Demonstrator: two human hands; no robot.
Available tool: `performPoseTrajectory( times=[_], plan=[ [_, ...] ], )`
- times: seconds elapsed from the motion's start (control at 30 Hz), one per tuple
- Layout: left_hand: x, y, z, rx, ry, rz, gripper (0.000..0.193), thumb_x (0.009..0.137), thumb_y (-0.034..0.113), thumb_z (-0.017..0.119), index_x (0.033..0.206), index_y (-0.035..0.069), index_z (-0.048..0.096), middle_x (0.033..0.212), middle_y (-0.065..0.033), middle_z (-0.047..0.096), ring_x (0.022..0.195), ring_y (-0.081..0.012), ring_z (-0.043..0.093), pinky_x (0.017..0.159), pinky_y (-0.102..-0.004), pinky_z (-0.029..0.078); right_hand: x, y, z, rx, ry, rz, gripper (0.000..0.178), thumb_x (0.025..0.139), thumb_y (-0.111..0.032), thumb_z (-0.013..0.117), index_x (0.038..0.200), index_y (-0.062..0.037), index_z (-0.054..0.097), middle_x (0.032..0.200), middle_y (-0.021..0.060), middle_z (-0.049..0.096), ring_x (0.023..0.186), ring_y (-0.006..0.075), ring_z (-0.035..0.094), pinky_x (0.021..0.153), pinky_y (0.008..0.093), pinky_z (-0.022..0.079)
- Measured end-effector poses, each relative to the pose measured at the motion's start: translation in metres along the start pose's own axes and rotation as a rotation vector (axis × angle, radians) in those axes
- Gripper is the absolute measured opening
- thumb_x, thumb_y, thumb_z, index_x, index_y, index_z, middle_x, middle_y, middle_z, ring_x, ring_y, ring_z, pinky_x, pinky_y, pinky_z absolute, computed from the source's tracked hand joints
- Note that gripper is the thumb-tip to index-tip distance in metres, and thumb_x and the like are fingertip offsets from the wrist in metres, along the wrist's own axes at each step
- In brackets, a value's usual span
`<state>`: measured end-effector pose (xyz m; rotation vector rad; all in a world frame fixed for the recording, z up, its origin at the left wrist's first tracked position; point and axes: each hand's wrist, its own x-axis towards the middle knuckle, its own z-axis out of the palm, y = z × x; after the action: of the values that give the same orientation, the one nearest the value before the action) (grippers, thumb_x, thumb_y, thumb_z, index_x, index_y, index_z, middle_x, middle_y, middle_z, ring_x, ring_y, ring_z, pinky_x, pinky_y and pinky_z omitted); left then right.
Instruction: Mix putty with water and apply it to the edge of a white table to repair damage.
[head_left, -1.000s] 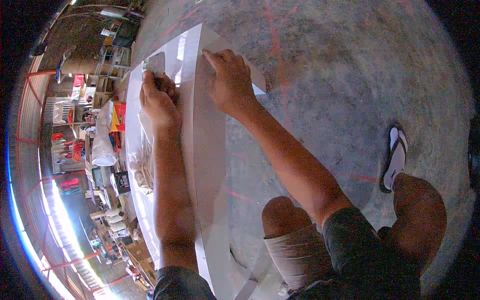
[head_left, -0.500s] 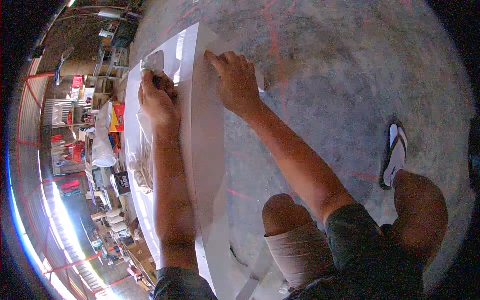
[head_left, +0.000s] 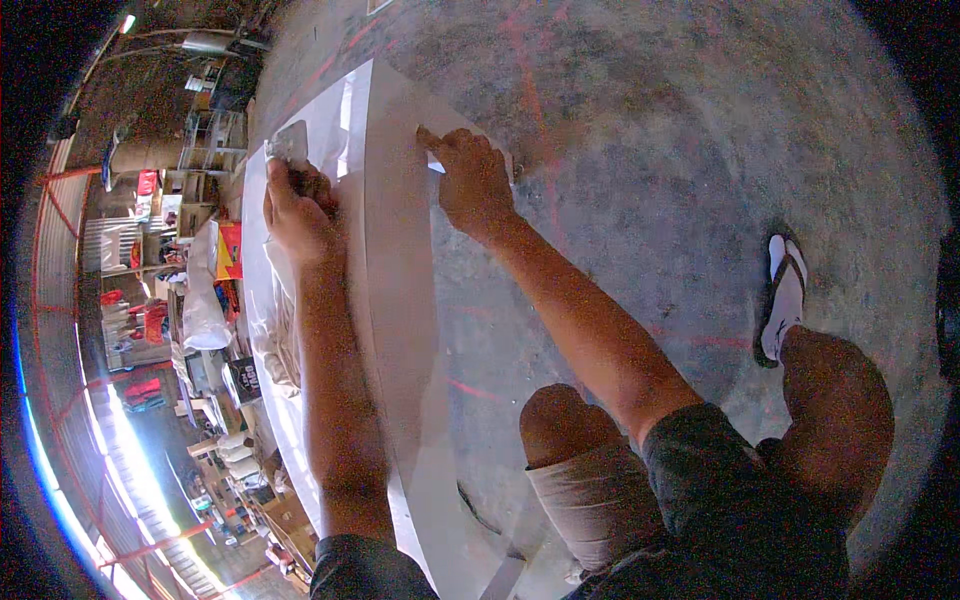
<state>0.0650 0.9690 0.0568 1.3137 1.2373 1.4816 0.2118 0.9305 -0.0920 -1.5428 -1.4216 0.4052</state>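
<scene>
A long white panelled piece (head_left: 400, 290) runs away from me, with a glossy upper face and a shaded side face. Over the upper face, near its far end, my left hand (head_left: 305, 220) is closed around a flat grey scraper-like tool (head_left: 291, 143) with a broad plate. My right hand (head_left: 472, 185) is at the outer edge of the side face. Its fingers are curled, and one fingertip reaches onto the white surface. Whatever it may pinch is hidden. A crumpled pale cloth (head_left: 283, 325) lies on the upper face, left of my left forearm.
Concrete floor (head_left: 640, 200) with faint red lines stretches to the right. My sandalled foot (head_left: 783, 295) rests there. Shelves and piles of goods (head_left: 150, 310) stand along the left, with a pale bag (head_left: 205, 290) close to the white piece. A dark cord (head_left: 478, 510) lies near my knee.
Both hands appear slightly lower in the picture, and the tool with the left one. The right hand stays at the side edge. The whole view has shifted a little.
</scene>
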Motion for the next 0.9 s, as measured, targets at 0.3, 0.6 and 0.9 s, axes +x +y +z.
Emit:
performPoseTrajectory(
  times=[0.3, 0.6, 0.9],
  plan=[
    [0.003, -0.002, -0.003, -0.004, 0.031, -0.024, 0.041, 0.108, 0.047, 0.056, 0.084, 0.013, 0.055, 0.065, 0.0025, 0.045, 0.055, -0.0118, 0.037, 0.050, -0.0302, 0.028, -0.005, 0.022, -0.002, 0.028, -0.032, 0.070, 0.065, 0.086, 0.003, 0.061, 0.147, -0.0169, 0.063, 0.130, 0.0174, 0.062, 0.122, 0.0376, 0.058, 0.100, 0.0540, 0.046],
    [-0.002, 0.003, 0.003, -0.041, 0.029, -0.016, 0.040, 0.110, 0.043, 0.053, 0.084, 0.013, 0.055, 0.065, 0.0024, 0.043, 0.055, -0.0117, 0.036, 0.050, -0.0298, 0.027, -0.012, 0.022, 0.033, 0.236, 0.170, 0.022, 0.076, 0.084, 0.000, 0.064, 0.157, -0.0103, 0.047, 0.150, 0.0220, 0.050, 0.138, 0.0426, 0.048, 0.114, 0.0575, 0.038],
    [-0.004, 0.006, 0.005, 0.001, 0.025, -0.037, 0.041, 0.110, 0.046, 0.051, 0.085, 0.015, 0.055, 0.065, 0.0025, 0.045, 0.055, -0.0118, 0.037, 0.051, -0.0297, 0.028, 0.002, -0.004, 0.021, 0.145, 0.058, -0.043, 0.081, 0.088, -0.004, 0.060, 0.165, -0.0181, 0.039, 0.166, 0.0204, 0.039, 0.144, 0.0470, 0.043, 0.114, 0.0638, 0.038]
  ],
)
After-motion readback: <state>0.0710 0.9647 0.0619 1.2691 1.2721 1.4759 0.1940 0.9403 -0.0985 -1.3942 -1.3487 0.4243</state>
